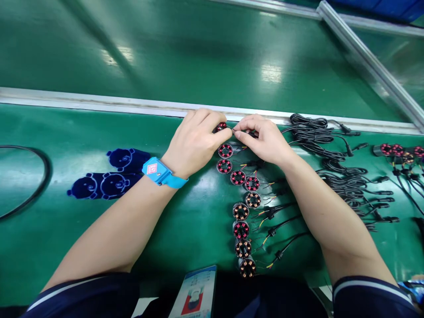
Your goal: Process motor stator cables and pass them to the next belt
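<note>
The left hand (200,139), with a bright blue strap (165,173) around its wrist, grasps a round metal ring with red wire windings (221,126) near the far edge of the green worktop (99,238); its fingers cover much of that ring. The right hand (260,137), just beside it, pinches what appears to be a thin dark wire (232,129) at the ring, though the fingertips make the join hard to read. Below the hands runs an uneven column of similar rings with red or copper windings (240,230). Coiled black cables (311,132) lie to the right, partly hidden behind the right forearm. Left of the strap, the forearm overlaps dark blue bear-faced pieces (121,159). A black cable loop (46,172) is cut off by the left border.
</note>
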### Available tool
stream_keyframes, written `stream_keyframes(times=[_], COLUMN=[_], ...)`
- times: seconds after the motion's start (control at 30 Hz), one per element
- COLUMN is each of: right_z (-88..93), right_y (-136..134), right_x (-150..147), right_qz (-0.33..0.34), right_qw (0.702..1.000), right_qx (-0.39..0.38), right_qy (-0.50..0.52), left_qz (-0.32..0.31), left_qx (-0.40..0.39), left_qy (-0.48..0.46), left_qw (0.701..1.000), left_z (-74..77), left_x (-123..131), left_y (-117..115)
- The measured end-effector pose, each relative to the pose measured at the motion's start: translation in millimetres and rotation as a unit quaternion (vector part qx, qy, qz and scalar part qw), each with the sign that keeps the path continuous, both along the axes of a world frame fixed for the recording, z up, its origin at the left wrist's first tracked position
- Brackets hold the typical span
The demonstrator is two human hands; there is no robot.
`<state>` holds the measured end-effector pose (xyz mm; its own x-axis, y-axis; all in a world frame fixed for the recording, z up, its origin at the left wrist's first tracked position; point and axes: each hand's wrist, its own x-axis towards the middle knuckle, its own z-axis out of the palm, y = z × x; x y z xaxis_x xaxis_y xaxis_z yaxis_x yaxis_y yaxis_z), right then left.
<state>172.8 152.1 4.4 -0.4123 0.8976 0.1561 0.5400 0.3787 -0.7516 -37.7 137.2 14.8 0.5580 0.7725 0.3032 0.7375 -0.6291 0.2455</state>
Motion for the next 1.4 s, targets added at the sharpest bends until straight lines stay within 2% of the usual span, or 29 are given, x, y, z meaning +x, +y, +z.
stream_keyframes(times=[0.1,0.27,0.53,0.8,1.03,1.17,1.4], right_z=[1.0,1.3,1.3,0.0,-5.8,-8.8,-13.8], right_y=[0.7,1.5,1.0,1.5,1.7,0.7,-4.8], right_x=[0.7,1.5,-0.3,0.9,-1.6,-3.0,-8.6], right_qz=[0.019,0.004,0.010,-0.013,-0.004,-0.033,-0.039], right_qw=[1.000,0.998,0.999,0.993,1.000,0.999,0.995], right_qx=[-0.019,-0.058,-0.038,-0.087,-0.015,0.002,0.089], right_qy=[0.006,0.038,0.015,0.073,0.010,0.009,0.000], left_qz=[0.007,0.014,0.019,0.020,0.031,0.028,0.017], left_qx=[-0.022,-0.038,-0.013,-0.018,0.011,0.042,-0.042], left_qy=[-0.030,-0.054,-0.038,-0.040,-0.018,0.003,-0.085], left_qw=[0.999,0.998,0.999,0.999,0.999,0.999,0.995], left_z=[-0.1,1.4,1.1,0.6,-1.9,-2.5,1.4], left_x=[1.0,2.3,4.3,3.3,6.0,4.2,-3.2], left_y=[-1.0,-2.4,-4.9,-5.0,-7.3,-6.1,-2.6])
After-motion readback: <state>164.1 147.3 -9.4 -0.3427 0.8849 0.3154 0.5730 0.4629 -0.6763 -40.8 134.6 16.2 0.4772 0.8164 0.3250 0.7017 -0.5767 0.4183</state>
